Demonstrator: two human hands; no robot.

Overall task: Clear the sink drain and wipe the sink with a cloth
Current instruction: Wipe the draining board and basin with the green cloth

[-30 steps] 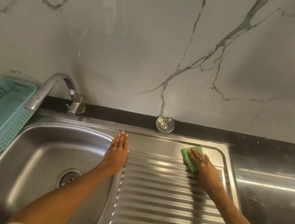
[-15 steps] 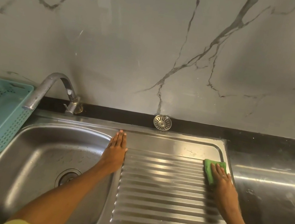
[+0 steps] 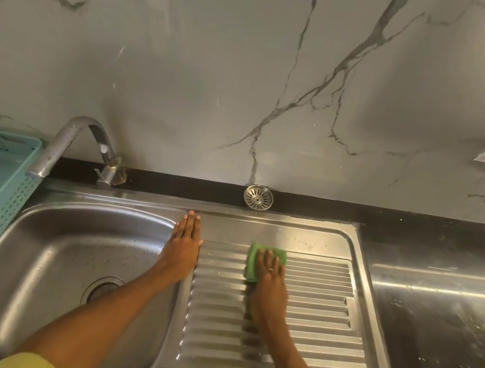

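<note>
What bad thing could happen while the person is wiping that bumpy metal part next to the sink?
1. The drain strainer sits loose on the black ledge just behind the draining board. A far sweep of the green cloth under the right hand might knock it off.
2. The left hand rests flat on the shiny rim beside the sink bowl. If that metal is wet, it could slip in.

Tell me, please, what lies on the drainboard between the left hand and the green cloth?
Nothing: the head view shows only bare ribbed steel of the drainboard between the left hand and the green cloth under the right hand.
</note>
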